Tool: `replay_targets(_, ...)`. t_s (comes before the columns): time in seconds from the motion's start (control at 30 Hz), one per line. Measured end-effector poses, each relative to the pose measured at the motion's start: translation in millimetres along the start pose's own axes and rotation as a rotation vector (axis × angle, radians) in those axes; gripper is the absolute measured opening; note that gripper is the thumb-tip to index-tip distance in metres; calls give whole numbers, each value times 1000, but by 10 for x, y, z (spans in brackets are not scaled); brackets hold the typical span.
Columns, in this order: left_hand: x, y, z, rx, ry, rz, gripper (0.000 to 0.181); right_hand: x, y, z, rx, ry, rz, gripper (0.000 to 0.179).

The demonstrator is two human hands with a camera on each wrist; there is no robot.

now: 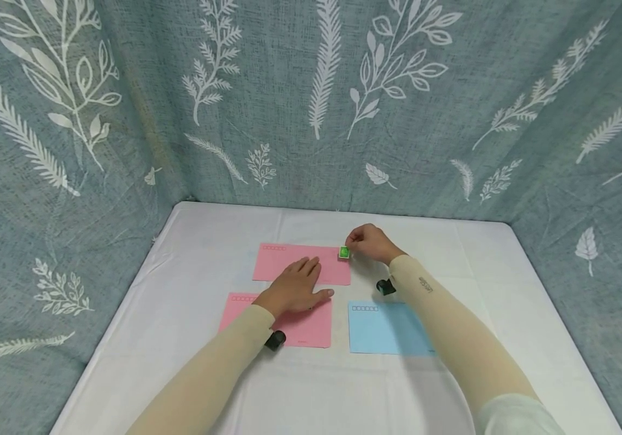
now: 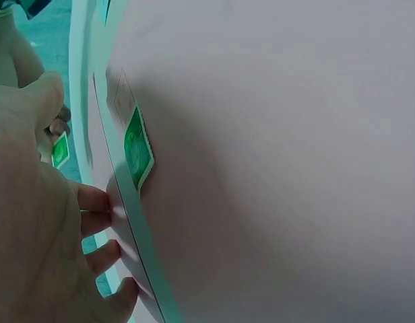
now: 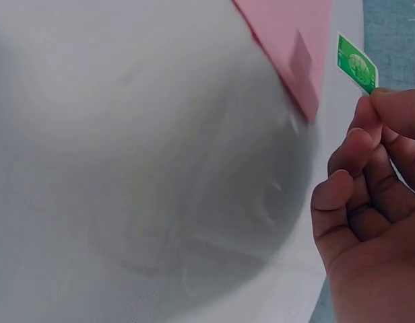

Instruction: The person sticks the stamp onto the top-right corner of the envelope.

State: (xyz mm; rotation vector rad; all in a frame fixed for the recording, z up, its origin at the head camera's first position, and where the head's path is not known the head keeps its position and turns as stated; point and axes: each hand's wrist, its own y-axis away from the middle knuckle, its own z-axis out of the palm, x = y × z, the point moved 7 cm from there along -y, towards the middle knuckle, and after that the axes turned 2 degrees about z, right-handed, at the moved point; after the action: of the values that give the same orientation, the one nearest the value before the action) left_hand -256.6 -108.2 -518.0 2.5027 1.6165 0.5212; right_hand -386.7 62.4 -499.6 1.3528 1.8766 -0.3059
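Between thumb and index finger, my right hand (image 1: 374, 244) pinches a green postage stamp (image 1: 344, 252) by its edge. In the right wrist view the stamp (image 3: 356, 62) is held up off the surface, over the top right corner of the far pink envelope (image 1: 278, 264). My left hand (image 1: 293, 287) lies with fingers extended, its fingertips touching the far envelope's lower part. Beneath that hand is the near pink envelope (image 1: 311, 329). A second green stamp (image 2: 137, 149) sits on the near envelope at its corner in the left wrist view; the hand hides it in the head view.
A blue envelope (image 1: 378, 329) lies at the near right, partly under my right forearm. A white cloth (image 1: 191, 266) covers the table. Grey-green curtains (image 1: 289, 163) with white leaf prints hang behind and at both sides. Each wrist carries a small black camera (image 1: 385, 287).
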Motion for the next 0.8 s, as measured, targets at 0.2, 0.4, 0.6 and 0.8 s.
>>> replay_targets(0.2,46,-10,-40,13,-18,12,89,-55,-59,45,-3,-4,4,13)
replay_targets(0.4,62,-5,-16,18,-27,6,93,-62,-137,97,-19,-4,1,11)
replay_targets(0.6,51,-23,23,24,-29,20,98,-145,-156,119,-2,-9,-6,14)
replay_targets(0.8,38,-25,16,32,-46,41,97,-192,-182,155,-1,-9,8,15)
